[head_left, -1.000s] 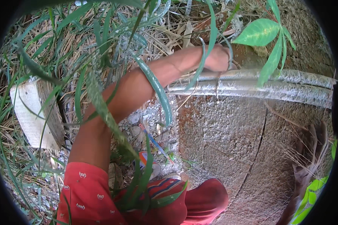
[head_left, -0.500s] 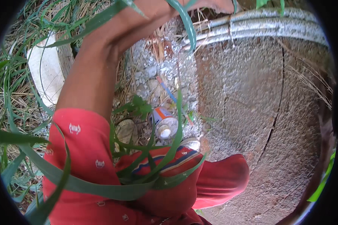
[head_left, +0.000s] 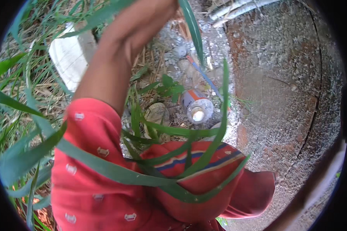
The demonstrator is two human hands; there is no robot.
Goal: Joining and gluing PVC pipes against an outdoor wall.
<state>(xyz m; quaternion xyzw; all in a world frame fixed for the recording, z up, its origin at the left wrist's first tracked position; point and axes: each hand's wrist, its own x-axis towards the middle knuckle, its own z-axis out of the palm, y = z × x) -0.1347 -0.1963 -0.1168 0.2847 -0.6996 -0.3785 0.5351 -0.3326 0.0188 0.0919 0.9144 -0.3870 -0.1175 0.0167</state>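
My bare left arm (head_left: 115, 57) stretches from a red patterned sleeve (head_left: 92, 161) up to the top edge, where the picture cuts it off, so its hand is out of sight. To the right of this arm, a white and orange can (head_left: 196, 106) with a pale cap lies on the rubble. A thin blue stick (head_left: 204, 74) with a reddish end lies beyond it. Whitish pipes or rods (head_left: 243, 9) run along the upper edge. At the lower right is a dark, blurred band (head_left: 316, 188), perhaps my right arm; no right hand shows.
A rough concrete slab (head_left: 273, 115) with a long crack fills the right side. On the left, a white block (head_left: 69, 57) lies in the grass (head_left: 11, 127). Long green blades (head_left: 115, 173) hang across the view before my red clothing, and a small leafy plant (head_left: 169, 87) grows beside the can.
The view has shifted, so the can, block and slab appear higher and farther right. The whitish pipes have mostly slid out at the top, and my left hand has left the picture.
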